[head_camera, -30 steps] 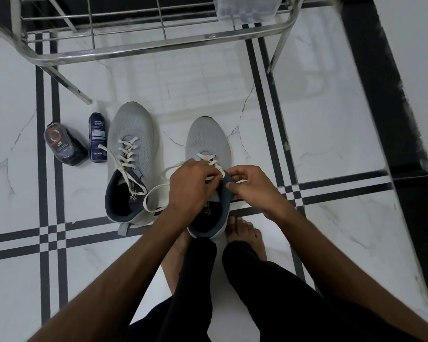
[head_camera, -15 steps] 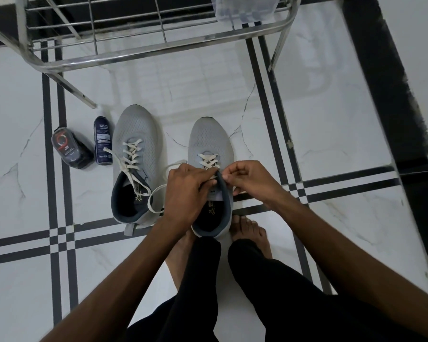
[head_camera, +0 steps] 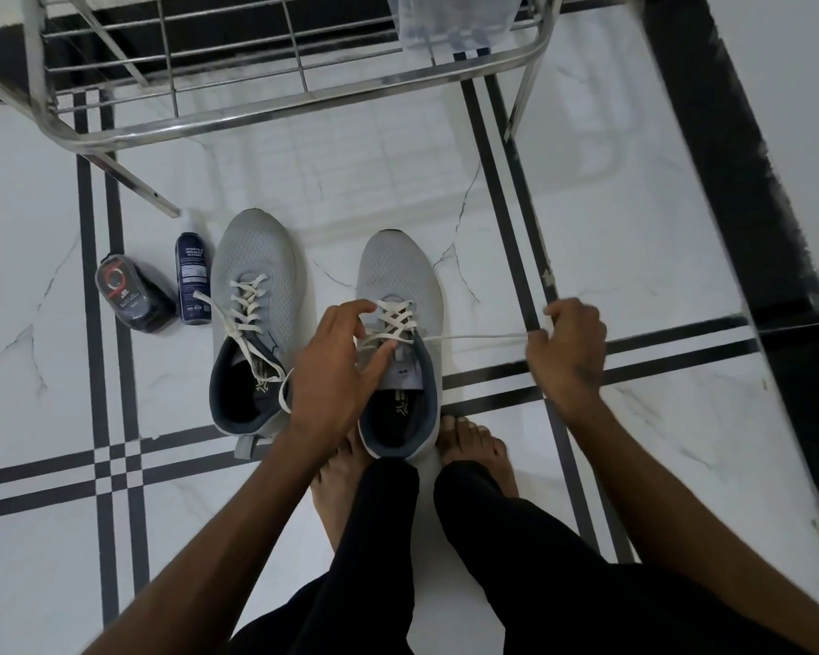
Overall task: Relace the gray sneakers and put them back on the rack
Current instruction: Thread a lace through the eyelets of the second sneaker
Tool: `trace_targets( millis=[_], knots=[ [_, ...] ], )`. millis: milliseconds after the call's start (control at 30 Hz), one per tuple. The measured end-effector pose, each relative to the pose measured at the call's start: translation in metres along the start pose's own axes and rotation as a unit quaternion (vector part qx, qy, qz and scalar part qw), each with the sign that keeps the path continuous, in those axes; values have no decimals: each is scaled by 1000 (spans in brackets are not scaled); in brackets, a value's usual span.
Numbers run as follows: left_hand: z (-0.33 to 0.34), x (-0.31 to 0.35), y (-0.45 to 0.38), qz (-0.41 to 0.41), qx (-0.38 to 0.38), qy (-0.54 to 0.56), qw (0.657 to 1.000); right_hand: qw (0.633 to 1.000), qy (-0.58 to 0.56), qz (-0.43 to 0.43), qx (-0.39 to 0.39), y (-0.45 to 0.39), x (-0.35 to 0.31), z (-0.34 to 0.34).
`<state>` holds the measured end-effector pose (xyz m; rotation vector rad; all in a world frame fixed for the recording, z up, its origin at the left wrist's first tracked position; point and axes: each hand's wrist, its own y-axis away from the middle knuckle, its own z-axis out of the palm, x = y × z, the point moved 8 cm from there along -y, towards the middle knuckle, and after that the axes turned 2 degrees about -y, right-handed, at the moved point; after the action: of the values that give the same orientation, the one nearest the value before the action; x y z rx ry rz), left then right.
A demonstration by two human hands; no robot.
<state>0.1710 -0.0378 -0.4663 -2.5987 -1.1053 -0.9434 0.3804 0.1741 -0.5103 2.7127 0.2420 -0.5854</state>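
My right hand [head_camera: 569,345] grips the lace [head_camera: 474,338] taut; my left hand [head_camera: 339,366] pinches the crossings. The right sneaker [head_camera: 398,281] points toe-first toward the rack [head_camera: 303,99]. The bottle [head_camera: 191,281] label is unreadable.

Bare forearms, no sleeves; hands [head_camera: 336,366] ungloved, no rings; black trousers [head_camera: 388,536]; feet [head_camera: 478,446] bare.
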Motion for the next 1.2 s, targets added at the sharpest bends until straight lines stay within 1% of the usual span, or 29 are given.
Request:
trace_targets(
  millis=[33, 67, 100, 133, 167, 200, 233, 300, 367, 400, 433, 467, 500, 533, 567, 633, 667, 700, 733, 800, 933, 967, 1000, 1067, 1100, 1133, 1167, 1200],
  knots=[
    [1, 1, 0, -5, -12, 7, 1000, 997, -8, -77, -12, 8, -21, 5],
    [3, 1, 1, -10, -23, 13, 1000, 987, -40, -144, -62, 19, -44, 14],
    [4, 1, 2, -11, -33, 15, 999, 968, -66, -205, -131, 32, -67, 28],
    [4, 0, 3, -12, -39, 17, 999, 943, -59, -271, -186, 48, -89, 41],
    [3, 0, 3, -13, -41, 21, 999, 920, -31, -332, -207, 60, -104, 50],
    [1, 0, 4, -15, -42, 26, 999, 907, -17, -365, -211, 65, -111, 56],
    [-3, -1, 5, -18, -39, 30, 999, 906, -20, -366, -211, 64, -113, 57],
    [-11, -6, 4, -30, -29, 33, 999, 932, -22, -299, -203, 45, -94, 53],
    [-15, -11, 5, -49, -23, 40, 998, 968, 30, -190, -159, 21, -51, 35],
    [-16, -14, 5, -57, -22, 44, 997, 979, 65, -137, -139, 10, -27, 25],
    [-16, -14, 6, -63, -22, 48, 997, 981, 100, -99, -131, 3, -7, 15],
    [-17, -14, 6, -61, -22, 51, 997, 979, 135, -80, -133, -1, 4, 9],
    [-16, -13, 6, -54, -21, 52, 997, 974, 159, -88, -135, -2, 6, 7],
    [-15, -12, 6, -47, -21, 52, 997, 970, 167, -121, -130, -1, 0, 8],
    [-13, -11, 5, -43, -21, 53, 997, 965, 152, -171, -131, 5, -12, 12],
    [-10, -10, 5, -36, -21, 53, 998, 946, 67, -265, -174, 29, -52, 24],
    [-9, -10, 5, -31, -21, 46, 998, 933, 32, -297, -203, 42, -70, 32],
    [-8, -10, 5, -27, -23, 38, 999, 920, 14, -324, -221, 54, -85, 41],
    [-8, -11, 5, -24, -24, 30, 999, 913, 14, -341, -222, 61, -96, 48],
    [-9, -13, 5, -21, -26, 18, 999, 921, 33, -323, -216, 58, -99, 53],
    [-8, -12, 2, -14, -29, 0, 999, 956, 64, -217, -186, 35, -66, 40],
    [-8, -12, 3, -19, -30, -5, 999, 957, 75, -191, -207, 33, -59, 40],
    [-8, -11, 3, -24, -34, -7, 999, 950, 88, -162, -254, 34, -50, 43],
    [-9, -11, 5, -33, -54, 0, 998, 906, 167, -126, -368, 41, -32, 49],
    [-9, -10, 8, -26, -64, -6, 998, 884, 210, -121, -401, 44, -24, 46],
    [-12, -7, 11, -14, -62, -22, 998, 872, 230, -122, -415, 46, -21, 39],
    [-17, -2, 16, -1, -48, -33, 998, 871, 209, -121, -427, 50, -24, 31],
    [-21, 4, 20, 8, -32, -20, 999, 879, 135, -119, -441, 56, -35, 22]
  ],
)
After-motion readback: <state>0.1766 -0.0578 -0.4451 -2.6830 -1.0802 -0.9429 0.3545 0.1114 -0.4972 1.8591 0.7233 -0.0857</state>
